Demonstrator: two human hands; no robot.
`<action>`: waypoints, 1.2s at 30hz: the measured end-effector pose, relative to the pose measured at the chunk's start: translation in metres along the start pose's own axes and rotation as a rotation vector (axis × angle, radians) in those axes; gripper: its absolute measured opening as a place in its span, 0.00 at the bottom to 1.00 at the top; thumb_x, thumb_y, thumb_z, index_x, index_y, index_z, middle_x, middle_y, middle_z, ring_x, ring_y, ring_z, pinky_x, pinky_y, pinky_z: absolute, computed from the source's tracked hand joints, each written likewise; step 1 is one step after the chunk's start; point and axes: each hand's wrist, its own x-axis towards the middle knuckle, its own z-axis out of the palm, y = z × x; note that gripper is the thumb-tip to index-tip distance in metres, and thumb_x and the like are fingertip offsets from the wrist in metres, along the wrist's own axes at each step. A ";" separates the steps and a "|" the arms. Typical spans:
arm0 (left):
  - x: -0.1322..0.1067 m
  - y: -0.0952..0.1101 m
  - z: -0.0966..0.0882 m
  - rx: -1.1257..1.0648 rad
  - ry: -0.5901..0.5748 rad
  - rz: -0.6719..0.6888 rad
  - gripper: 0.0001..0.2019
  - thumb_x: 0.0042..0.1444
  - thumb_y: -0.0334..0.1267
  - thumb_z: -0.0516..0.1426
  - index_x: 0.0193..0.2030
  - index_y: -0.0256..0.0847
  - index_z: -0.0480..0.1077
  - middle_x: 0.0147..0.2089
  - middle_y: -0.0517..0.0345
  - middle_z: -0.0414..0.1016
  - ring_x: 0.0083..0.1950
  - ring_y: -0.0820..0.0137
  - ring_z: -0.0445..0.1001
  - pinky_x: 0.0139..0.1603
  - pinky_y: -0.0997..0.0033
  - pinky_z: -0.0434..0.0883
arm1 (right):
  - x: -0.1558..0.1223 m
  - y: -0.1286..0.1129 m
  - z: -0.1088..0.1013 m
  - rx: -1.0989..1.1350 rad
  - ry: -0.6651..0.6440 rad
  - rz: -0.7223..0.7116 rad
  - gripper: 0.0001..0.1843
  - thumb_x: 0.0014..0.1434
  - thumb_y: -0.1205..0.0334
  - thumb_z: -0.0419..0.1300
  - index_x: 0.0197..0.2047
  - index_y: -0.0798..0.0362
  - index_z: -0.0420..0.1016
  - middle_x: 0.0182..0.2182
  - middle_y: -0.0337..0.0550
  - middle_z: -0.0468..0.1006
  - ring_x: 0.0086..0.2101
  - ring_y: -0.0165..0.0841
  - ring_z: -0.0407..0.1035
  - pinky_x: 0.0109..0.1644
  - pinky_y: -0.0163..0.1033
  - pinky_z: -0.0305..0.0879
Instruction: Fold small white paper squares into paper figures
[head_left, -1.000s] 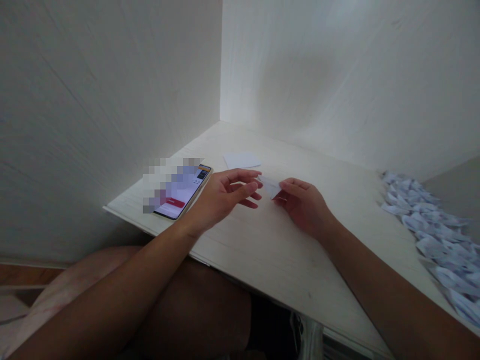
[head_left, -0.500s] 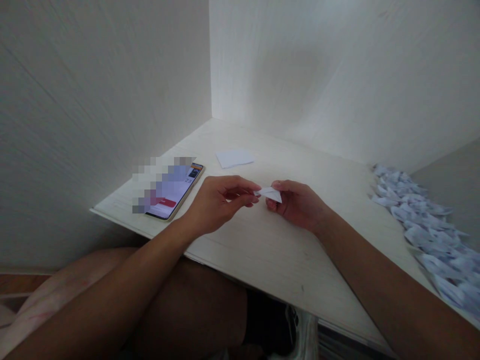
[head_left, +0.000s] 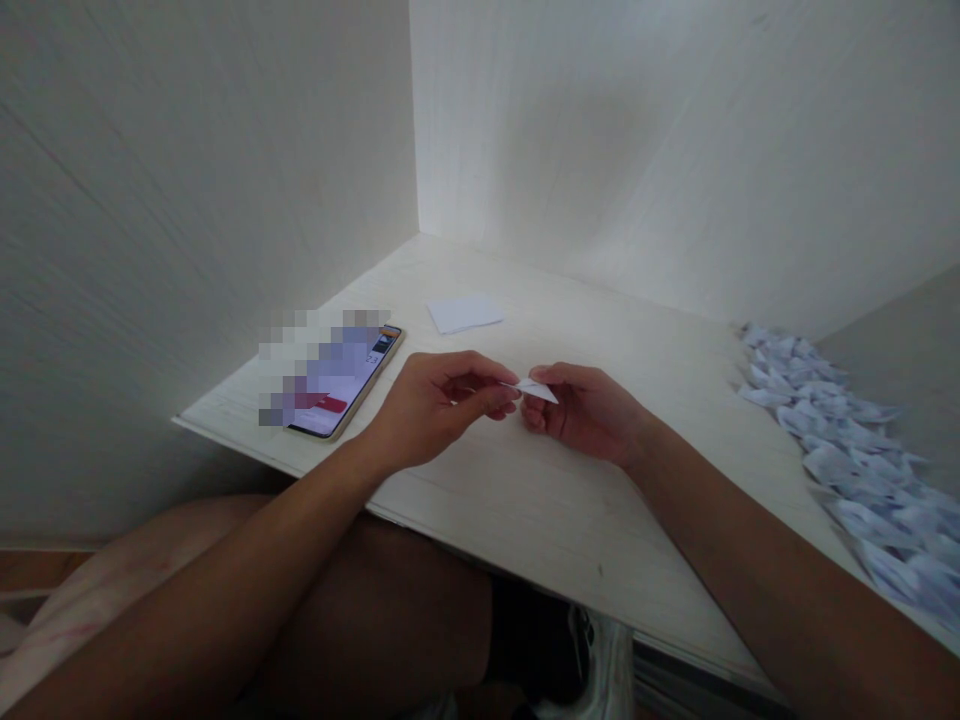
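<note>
Two hands appear in the head view: left hand and right hand, thumbs and fingers nearly closed, pinching opposite ends of one folded paper above the table. Keep edges aligned; apply light, even pressure.

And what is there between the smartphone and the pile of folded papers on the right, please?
In the head view, going rightward from the smartphone: the left hand, a small folded white paper, the right hand, then a stretch of tabletop.
</note>
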 end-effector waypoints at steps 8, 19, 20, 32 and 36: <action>-0.001 0.007 -0.001 0.040 -0.042 -0.025 0.05 0.57 0.37 0.68 0.37 0.38 0.83 0.33 0.53 0.86 0.33 0.70 0.83 0.36 0.74 0.79 | 0.002 0.003 0.005 -0.003 0.089 -0.135 0.07 0.52 0.61 0.71 0.29 0.52 0.77 0.27 0.41 0.79 0.28 0.30 0.71 0.32 0.34 0.70; 0.006 -0.003 -0.002 -0.086 0.035 -0.223 0.07 0.50 0.36 0.71 0.36 0.37 0.84 0.36 0.52 0.86 0.35 0.66 0.85 0.41 0.65 0.85 | 0.008 0.010 0.003 -0.119 0.180 -0.383 0.18 0.51 0.50 0.76 0.29 0.50 0.74 0.27 0.35 0.74 0.28 0.28 0.68 0.31 0.35 0.67; 0.006 -0.003 -0.002 -0.101 0.051 -0.236 0.07 0.50 0.36 0.71 0.36 0.37 0.84 0.36 0.52 0.86 0.35 0.66 0.85 0.41 0.64 0.86 | 0.008 0.010 0.003 -0.133 0.185 -0.397 0.18 0.51 0.50 0.76 0.30 0.50 0.75 0.27 0.35 0.74 0.28 0.28 0.68 0.31 0.34 0.67; 0.009 -0.002 -0.001 -0.093 0.149 -0.370 0.06 0.52 0.33 0.69 0.38 0.37 0.85 0.33 0.52 0.85 0.35 0.67 0.82 0.27 0.75 0.81 | 0.011 0.013 0.002 -0.273 0.244 -0.477 0.18 0.53 0.47 0.76 0.30 0.51 0.78 0.27 0.36 0.77 0.29 0.28 0.69 0.34 0.36 0.69; 0.010 -0.001 0.001 -0.109 0.197 -0.383 0.06 0.54 0.31 0.68 0.39 0.36 0.85 0.32 0.53 0.83 0.35 0.68 0.82 0.26 0.77 0.79 | 0.011 0.013 0.002 -0.270 0.233 -0.494 0.17 0.53 0.49 0.76 0.29 0.51 0.78 0.27 0.36 0.77 0.28 0.27 0.70 0.33 0.34 0.68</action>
